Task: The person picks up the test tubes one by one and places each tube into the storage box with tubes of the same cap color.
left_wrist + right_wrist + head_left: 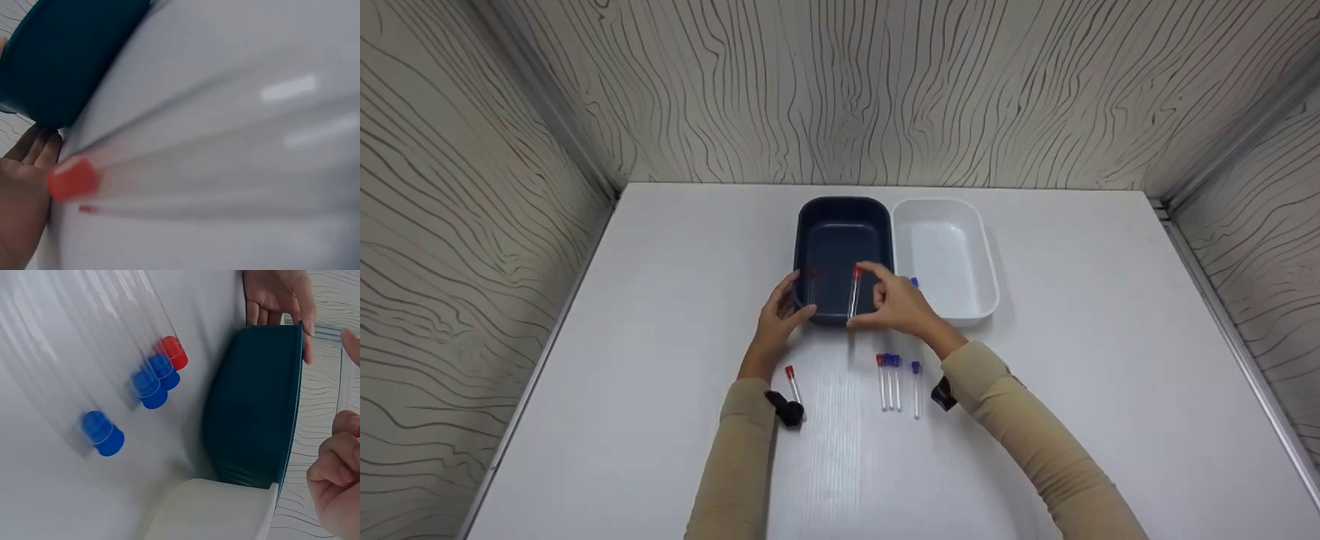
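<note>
In the head view my right hand (904,304) pinches a clear red-capped test tube (853,292) lengthwise between thumb and index finger, cap up, over the dark blue container (844,211). My left hand (777,322) holds that container at its near left corner, thumb at the rim. Inside it, faintly visible, lies another red-capped tube (812,281). A blue cap (914,282) shows in the white container (986,262), partly behind my right hand. The right wrist view shows the left hand (278,295) against the dark container (247,405).
On the table lie a red-capped tube (881,382) beside two blue-capped ones, then a separate blue-capped tube (916,390). Another red-capped tube (793,382) lies by my left wrist, partly covered by a black wrist device (786,410). Patterned walls enclose the back and sides.
</note>
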Demonstrator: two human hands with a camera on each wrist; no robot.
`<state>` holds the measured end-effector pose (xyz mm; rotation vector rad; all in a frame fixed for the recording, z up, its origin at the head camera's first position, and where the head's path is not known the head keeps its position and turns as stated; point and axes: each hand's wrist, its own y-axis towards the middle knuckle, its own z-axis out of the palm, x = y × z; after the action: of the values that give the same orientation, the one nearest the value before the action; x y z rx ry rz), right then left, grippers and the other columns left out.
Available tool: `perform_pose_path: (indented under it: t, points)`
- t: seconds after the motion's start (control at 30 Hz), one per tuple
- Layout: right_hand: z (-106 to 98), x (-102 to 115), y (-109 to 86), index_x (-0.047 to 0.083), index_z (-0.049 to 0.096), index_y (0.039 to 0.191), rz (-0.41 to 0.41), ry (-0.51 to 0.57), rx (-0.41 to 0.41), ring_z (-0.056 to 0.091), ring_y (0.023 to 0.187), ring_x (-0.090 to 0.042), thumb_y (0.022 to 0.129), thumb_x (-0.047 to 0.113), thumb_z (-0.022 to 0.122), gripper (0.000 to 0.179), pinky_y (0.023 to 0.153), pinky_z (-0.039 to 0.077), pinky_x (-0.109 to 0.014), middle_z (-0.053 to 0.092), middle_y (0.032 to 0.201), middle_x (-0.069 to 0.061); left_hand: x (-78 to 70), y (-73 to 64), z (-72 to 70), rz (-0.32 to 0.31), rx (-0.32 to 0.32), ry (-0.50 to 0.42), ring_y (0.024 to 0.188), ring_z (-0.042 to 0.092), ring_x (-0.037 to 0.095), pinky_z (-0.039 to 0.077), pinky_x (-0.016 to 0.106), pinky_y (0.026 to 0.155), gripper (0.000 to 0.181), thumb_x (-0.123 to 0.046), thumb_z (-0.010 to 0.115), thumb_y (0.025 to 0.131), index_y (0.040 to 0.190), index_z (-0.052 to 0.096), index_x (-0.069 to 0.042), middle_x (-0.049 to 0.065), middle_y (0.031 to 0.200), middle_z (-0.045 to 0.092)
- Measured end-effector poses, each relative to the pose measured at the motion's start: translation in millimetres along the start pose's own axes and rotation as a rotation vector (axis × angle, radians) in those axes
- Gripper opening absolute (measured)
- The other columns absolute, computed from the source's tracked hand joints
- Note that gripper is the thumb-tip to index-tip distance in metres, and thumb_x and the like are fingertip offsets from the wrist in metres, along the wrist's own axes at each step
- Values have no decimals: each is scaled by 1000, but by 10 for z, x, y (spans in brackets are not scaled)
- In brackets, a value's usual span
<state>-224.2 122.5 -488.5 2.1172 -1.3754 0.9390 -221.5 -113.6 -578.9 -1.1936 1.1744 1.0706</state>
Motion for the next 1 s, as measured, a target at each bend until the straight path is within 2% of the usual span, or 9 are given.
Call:
perform_pose_path:
  t: [0.17,0.3,0.47,0.73,1.0]
  points:
    - [49,-29,142,6,40,144,42,43,-19,35,52,-6,66,31,88,95,53,33,-20,41,57,8,-137,-71,1,-21,24,-2,149,27,30,24,45,123,73,-19,71,87,150,35,-22,10,160,28]
    - [84,-45,230,8,39,146,102,70,-28,38,55,-6,67,30,88,95,54,34,-20,43,61,7,-258,-140,15,-14,34,17,149,27,32,26,47,122,71,-18,70,88,150,35,-21,12,160,28]
    - [127,-50,329,12,37,147,154,49,-22,39,56,-8,68,30,87,95,54,34,-21,45,64,6,-273,-140,20,-20,42,-5,149,27,30,25,46,123,69,-18,69,89,149,36,-23,10,160,28]
    - [223,-25,464,13,37,147,156,-67,22,42,59,-7,68,34,87,96,56,35,-19,47,67,7,-257,-152,1,-41,41,-31,149,28,27,25,40,123,72,-19,71,87,149,36,-24,8,160,29]
    - [270,-11,527,17,38,147,181,-154,50,44,61,-10,68,35,87,95,59,37,-22,50,69,5,-267,-147,26,5,27,-9,147,31,31,26,43,123,72,-17,71,87,150,35,-18,13,158,32]
